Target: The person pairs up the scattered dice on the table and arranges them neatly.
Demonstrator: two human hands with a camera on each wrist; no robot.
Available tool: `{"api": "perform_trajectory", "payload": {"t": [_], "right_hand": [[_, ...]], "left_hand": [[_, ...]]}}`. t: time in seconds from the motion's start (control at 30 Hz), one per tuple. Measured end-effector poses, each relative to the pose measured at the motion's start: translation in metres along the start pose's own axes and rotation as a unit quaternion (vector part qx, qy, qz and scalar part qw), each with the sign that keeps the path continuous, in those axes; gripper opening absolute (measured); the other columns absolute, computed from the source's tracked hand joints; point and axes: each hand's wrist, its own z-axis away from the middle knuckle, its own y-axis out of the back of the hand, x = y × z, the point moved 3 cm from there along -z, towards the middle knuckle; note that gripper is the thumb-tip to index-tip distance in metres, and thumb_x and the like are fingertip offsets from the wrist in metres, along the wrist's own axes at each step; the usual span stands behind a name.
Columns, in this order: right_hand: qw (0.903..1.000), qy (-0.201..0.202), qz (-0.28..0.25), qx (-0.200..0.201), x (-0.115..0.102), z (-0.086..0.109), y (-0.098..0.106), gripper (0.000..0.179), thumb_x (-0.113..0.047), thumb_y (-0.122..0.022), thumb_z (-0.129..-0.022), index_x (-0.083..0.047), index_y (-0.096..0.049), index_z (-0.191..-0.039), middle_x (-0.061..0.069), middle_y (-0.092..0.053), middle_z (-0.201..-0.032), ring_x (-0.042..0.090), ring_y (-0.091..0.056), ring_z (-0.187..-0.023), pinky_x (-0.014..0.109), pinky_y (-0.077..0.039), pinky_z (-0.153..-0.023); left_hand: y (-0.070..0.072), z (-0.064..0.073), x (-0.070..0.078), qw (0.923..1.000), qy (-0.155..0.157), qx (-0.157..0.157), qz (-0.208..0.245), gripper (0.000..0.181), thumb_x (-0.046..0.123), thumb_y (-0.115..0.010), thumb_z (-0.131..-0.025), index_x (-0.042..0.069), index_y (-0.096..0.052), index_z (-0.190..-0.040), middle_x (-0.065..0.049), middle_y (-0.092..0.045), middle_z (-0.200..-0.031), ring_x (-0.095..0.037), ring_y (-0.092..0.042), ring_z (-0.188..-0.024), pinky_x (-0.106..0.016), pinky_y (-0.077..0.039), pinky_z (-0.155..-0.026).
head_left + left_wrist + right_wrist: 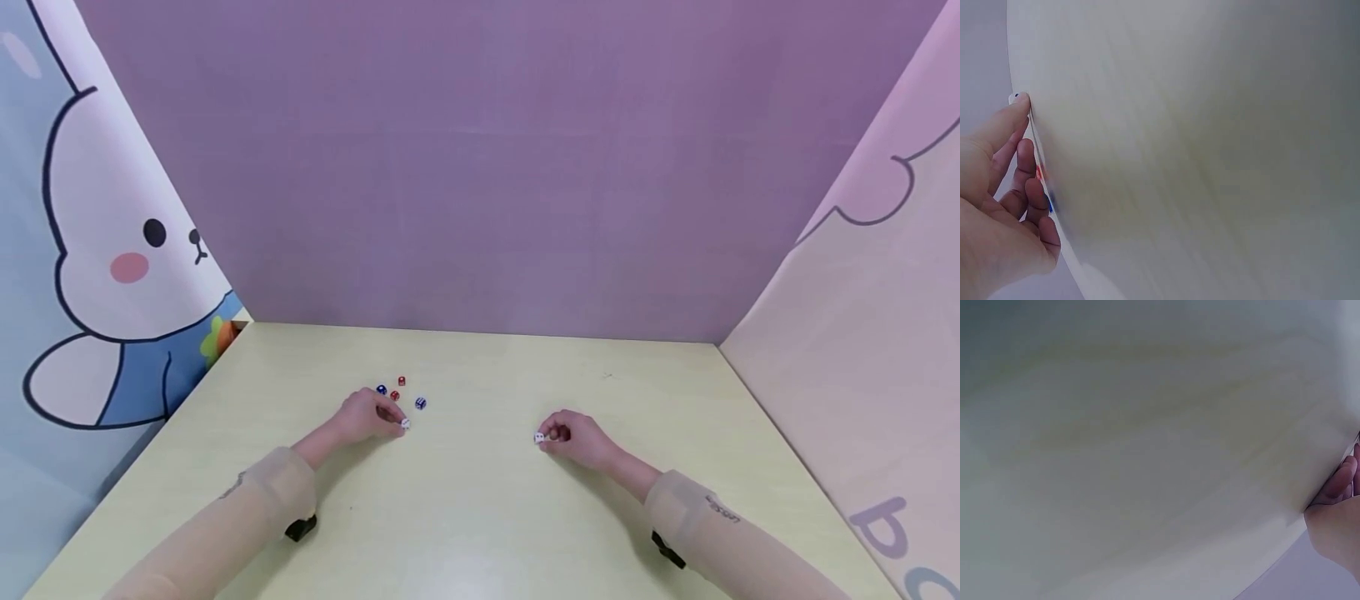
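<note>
Between thumb and fingertip, my left hand point(372, 414) pinches a white die point(406, 423) close over the table, left of the middle. The same white die point(1014, 98) peeks out past the thumb tip in the left wrist view. Farther right, my right hand point(577, 439) pinches another white die point(539, 437) with dark pips. Just beyond the left hand lie two red dice point(401, 381) and two blue dice point(421, 403). In the right wrist view only part of the right hand point(1338, 500) shows at the edge, and its die is out of sight.
The pale wooden table point(480, 517) ends at a purple backdrop point(480, 167). A cloth panel with a cartoon rabbit point(127, 208) stands along the left side, and a pale printed panel point(862, 358) along the right.
</note>
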Motion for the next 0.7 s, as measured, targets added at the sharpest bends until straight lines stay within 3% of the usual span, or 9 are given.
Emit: {"api": "perform_trajectory", "payload": {"t": [0.27, 0.5, 0.7], "right_hand": [[0.9992, 0.036, -0.009, 0.015, -0.003, 0.002, 0.001, 0.013, -0.012, -0.074, -0.080, -0.008, -0.065, -0.089, -0.003, -0.053, -0.076, 0.009, -0.043, -0.067, 0.020, -0.039, -0.058], [1.0000, -0.003, 0.000, 0.003, -0.003, 0.000, 0.000, 0.013, -0.012, -0.074, -0.080, -0.009, -0.066, -0.090, -0.001, -0.054, -0.078, 0.012, -0.044, -0.070, 0.019, -0.038, -0.061], [1.0000, -0.001, 0.004, 0.005, -0.003, 0.000, 0.000, 0.014, -0.011, -0.074, -0.080, -0.008, -0.066, -0.090, 0.000, -0.054, -0.078, 0.012, -0.044, -0.070, 0.019, -0.038, -0.060]], "left_hand": [[-0.012, 0.001, 0.019, 0.9997, -0.009, -0.015, 0.014, 0.014, 0.017, -0.083, -0.071, 0.016, -0.074, -0.082, 0.006, -0.066, -0.079, -0.011, -0.056, -0.075, -0.027, -0.044, -0.070], [-0.025, -0.002, 0.031, 0.9987, -0.033, -0.026, 0.026, 0.015, 0.016, -0.083, -0.070, 0.014, -0.074, -0.082, 0.005, -0.066, -0.077, -0.010, -0.056, -0.073, -0.025, -0.045, -0.069], [-0.037, -0.007, 0.042, 0.9980, -0.033, -0.033, 0.043, 0.014, 0.014, -0.083, -0.070, 0.016, -0.073, -0.079, 0.005, -0.066, -0.077, -0.010, -0.056, -0.074, -0.025, -0.046, -0.069]]}}
